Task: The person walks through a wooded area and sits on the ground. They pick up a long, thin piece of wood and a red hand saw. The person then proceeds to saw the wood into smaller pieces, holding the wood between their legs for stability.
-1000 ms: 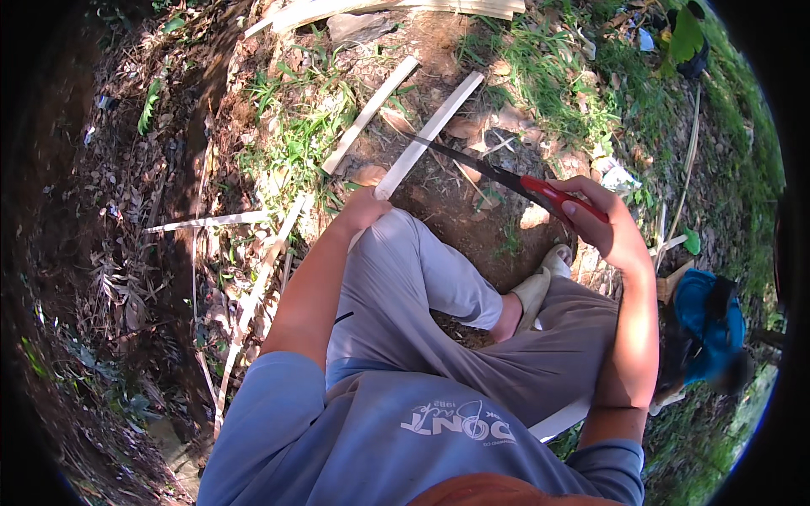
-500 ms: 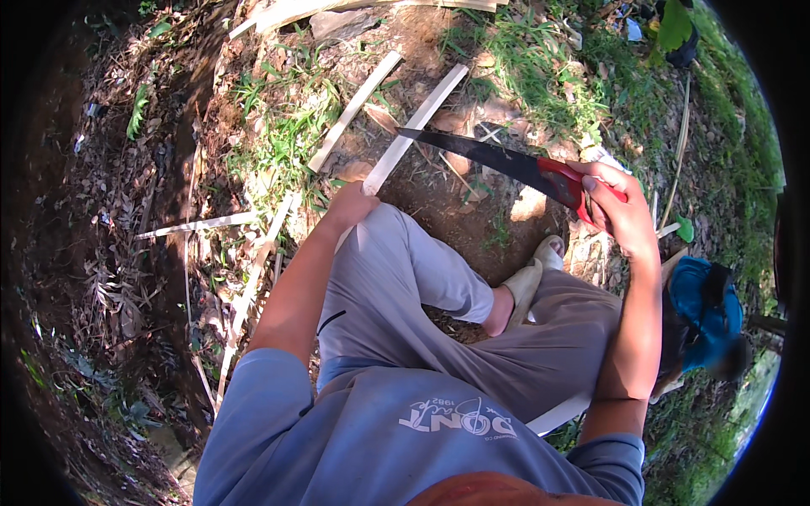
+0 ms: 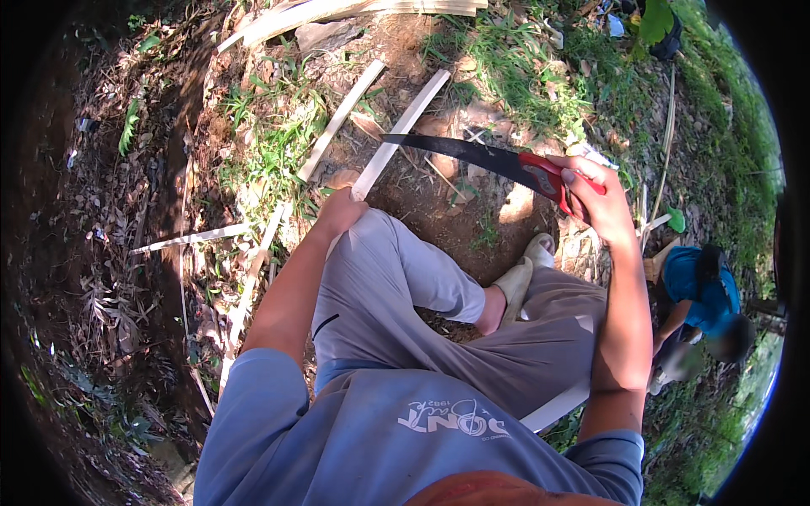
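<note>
My left hand (image 3: 341, 212) is closed round a pale wooden strip (image 3: 402, 133) beside my knee, and the strip slants away from me to the far right. In my right hand (image 3: 595, 196) I grip the red handle of a hand saw (image 3: 481, 155) with a dark curved blade. The blade points left, and its tip lies across the strip, well beyond my left hand. Whether the teeth touch the wood, I cannot tell. A second pale strip (image 3: 341, 122) lies on the ground just left of the held one.
More wooden strips (image 3: 354, 10) lie at the far edge, beside a flat stone (image 3: 327, 35). Long thin strips (image 3: 253, 291) rest on leaf litter at the left. My sandalled foot (image 3: 515, 291) is on the dirt between my legs. A person in blue (image 3: 702, 287) is at the right.
The whole view has shifted slightly, with the ground sliding a little left. Both hands keep their grip, and the saw still crosses the strip. The person at the right shows more.
</note>
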The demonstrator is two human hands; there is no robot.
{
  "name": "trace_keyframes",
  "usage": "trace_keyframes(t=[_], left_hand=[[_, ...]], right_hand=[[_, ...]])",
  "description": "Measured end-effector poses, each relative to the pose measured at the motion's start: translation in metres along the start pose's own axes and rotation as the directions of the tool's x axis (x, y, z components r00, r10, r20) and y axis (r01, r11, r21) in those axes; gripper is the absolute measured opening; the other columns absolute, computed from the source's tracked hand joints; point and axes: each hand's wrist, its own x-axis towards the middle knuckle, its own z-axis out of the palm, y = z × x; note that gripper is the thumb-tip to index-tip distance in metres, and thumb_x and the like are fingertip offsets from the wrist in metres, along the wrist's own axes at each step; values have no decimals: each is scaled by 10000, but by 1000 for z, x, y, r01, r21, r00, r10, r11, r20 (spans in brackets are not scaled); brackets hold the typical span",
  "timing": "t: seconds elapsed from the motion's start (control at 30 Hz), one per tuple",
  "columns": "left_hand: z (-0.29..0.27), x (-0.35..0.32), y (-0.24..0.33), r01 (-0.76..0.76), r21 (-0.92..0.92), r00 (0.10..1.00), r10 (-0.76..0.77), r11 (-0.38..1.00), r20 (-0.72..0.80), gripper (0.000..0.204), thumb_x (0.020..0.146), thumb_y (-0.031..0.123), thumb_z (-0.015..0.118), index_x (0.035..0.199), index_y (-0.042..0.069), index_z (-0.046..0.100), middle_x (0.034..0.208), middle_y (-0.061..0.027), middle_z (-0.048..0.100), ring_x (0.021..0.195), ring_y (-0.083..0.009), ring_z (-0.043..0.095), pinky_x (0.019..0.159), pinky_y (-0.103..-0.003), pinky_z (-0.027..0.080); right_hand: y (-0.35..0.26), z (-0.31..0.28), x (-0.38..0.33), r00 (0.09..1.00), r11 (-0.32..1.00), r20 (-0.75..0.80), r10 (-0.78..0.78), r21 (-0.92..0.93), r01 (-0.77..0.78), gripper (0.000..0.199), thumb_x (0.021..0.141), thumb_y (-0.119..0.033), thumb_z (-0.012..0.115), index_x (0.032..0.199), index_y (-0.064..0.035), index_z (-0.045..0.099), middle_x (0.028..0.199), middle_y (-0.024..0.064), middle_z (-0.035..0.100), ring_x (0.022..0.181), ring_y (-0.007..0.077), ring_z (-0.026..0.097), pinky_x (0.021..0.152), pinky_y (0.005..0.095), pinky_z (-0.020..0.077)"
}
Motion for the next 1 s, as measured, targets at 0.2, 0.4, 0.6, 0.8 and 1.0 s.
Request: trace_keyframes(t=[0.2, 0.4, 0.6, 0.8, 1.0], left_hand=[[12, -9, -9, -255, 35, 917, 253, 966, -308, 606, 876, 491, 780, 1225, 4, 692, 1124, -246, 751, 1071, -398, 724, 937, -474, 544], [-11, -19, 20, -229, -38, 967, 222, 973, -128, 590, 978, 507, 720, 1296, 11, 682, 1111, -249, 742, 1082, -372, 723, 951, -455, 534], [-30, -47, 22, -231, -73, 973, 232, 970, 8, 545, 988, 486, 709, 1136, -36, 661, 973, -234, 712, 914, -355, 698, 839, -452, 527], [-32, -53, -13, -336, 56, 941, 337, 940, -24, 480, 965, 450, 717, 1084, -10, 645, 978, -228, 722, 933, -387, 715, 829, -484, 542], [-60, -61, 25, -215, 391, 933, 307, 895, -188, 380, 956, 406, 712, 1153, 81, 695, 1100, -181, 759, 1031, -386, 739, 891, -511, 573]], right_hand=[[0, 3, 0, 998, 999, 46, 33, 26, -35, 241, 1086, -256, 637, 1170, -51, 732, 662, -75, 542, 557, 21, 444, 514, 236, 326], [-46, 23, -28, 995, 991, 32, 93, 90, -95, 307, 1056, -216, 664, 1299, -36, 716, 767, -60, 606, 623, 25, 506, 542, 219, 381], [-58, 85, -110, 993, 997, -92, 80, -17, -81, 386, 1020, -133, 729, 1393, -43, 682, 855, -38, 664, 696, 24, 519, 609, 214, 402], [-56, 132, -190, 945, 970, -324, 45, 240, 36, 397, 1000, -63, 690, 1383, 37, 660, 944, 26, 735, 673, 16, 538, 601, 188, 432], [-65, 161, -218, 838, 987, -543, -52, 103, 127, 414, 1029, -105, 672, 1399, 74, 623, 1195, 108, 737, 933, 100, 661, 807, 224, 523]])
